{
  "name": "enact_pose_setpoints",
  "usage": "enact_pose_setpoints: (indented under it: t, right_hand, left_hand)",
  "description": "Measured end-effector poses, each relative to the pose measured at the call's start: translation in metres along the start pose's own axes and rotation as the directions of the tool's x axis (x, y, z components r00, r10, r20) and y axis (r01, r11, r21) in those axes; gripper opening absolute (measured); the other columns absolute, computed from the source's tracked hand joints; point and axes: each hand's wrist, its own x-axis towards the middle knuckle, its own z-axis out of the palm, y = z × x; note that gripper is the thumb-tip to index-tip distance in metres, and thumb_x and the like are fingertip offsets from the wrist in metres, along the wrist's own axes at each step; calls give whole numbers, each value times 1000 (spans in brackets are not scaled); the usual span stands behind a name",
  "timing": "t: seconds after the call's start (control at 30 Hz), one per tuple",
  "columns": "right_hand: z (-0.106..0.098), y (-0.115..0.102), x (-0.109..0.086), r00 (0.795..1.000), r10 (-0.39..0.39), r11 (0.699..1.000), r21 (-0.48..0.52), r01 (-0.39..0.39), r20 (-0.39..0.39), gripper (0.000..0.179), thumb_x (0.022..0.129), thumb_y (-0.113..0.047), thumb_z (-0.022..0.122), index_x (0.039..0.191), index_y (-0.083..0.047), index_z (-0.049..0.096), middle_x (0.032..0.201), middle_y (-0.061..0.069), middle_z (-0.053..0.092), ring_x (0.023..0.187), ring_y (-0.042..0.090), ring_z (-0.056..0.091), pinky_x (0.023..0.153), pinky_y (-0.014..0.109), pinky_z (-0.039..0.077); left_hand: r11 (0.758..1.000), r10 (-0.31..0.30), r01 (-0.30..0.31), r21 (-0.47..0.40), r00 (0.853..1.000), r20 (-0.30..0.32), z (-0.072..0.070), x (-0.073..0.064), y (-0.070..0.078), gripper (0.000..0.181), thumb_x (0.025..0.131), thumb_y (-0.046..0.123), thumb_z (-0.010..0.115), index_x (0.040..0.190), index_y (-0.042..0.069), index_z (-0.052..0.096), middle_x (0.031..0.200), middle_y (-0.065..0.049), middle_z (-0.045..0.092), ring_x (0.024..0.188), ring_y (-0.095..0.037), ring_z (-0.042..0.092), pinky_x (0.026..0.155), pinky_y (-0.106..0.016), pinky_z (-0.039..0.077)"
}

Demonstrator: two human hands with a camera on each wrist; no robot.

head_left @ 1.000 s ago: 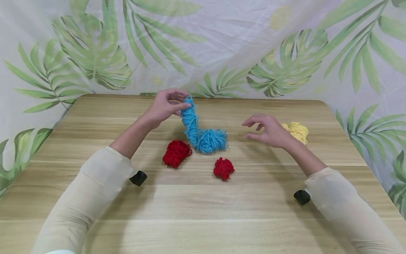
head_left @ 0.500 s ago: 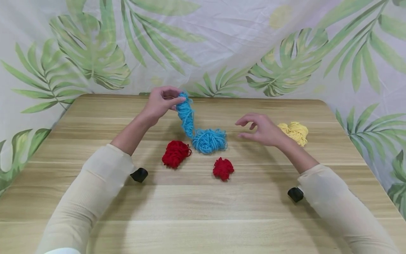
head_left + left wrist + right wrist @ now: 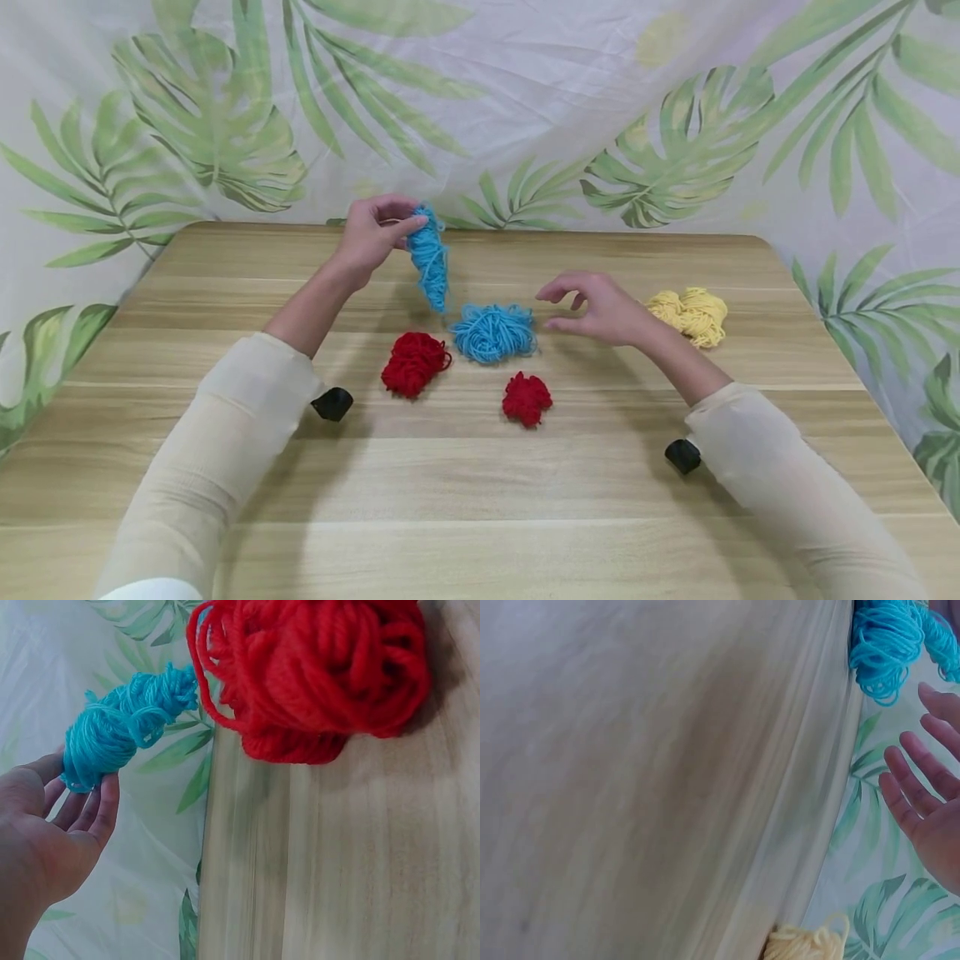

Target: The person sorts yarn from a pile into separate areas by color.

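My left hand (image 3: 371,237) pinches the top end of a blue yarn bundle (image 3: 430,262) that hangs down above the table. In the left wrist view the thumb and fingers grip one end of this bundle (image 3: 105,742). A second blue yarn bundle (image 3: 493,333) lies on the table, just right of and below the hanging one. My right hand (image 3: 600,308) hovers to its right with fingers loosely bent and nothing between them. The right wrist view shows the hand's (image 3: 937,802) spread fingers below the blue yarn (image 3: 889,645).
A larger red yarn bundle (image 3: 415,364) and a smaller red one (image 3: 527,399) lie in front of the blue yarn. Yellow yarn (image 3: 693,317) lies behind the right wrist. The wooden table (image 3: 480,483) ends at a leaf-print cloth (image 3: 525,92).
My left hand has lifted the blue bundle up and left, so its lower end has come away from the blue bundle on the table. My right hand has moved left toward that bundle.
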Motion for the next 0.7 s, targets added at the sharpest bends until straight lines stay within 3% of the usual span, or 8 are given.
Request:
enact_pose_setpoints:
  t: [0.27,0.7]
  right_hand:
    - [7,-5,8,998,-21,999,37,19,61,47,84,-13,87,124,3,70,117,17,73,108,34,66,85,51,58]
    - [13,-10,13,995,-9,999,37,5,103,51,85,-17,87,129,0,68,120,14,72,110,32,65,87,51,58]
  left_hand:
    - [1000,1,-1,13,1000,-17,4,6,-7,28,100,8,68,122,-8,67,94,4,66,79,-6,63,68,-20,56]
    - [997,-41,40,68,999,19,10,20,-18,35,101,10,68,131,-8,65,105,-3,66,85,-7,63,71,-21,56]
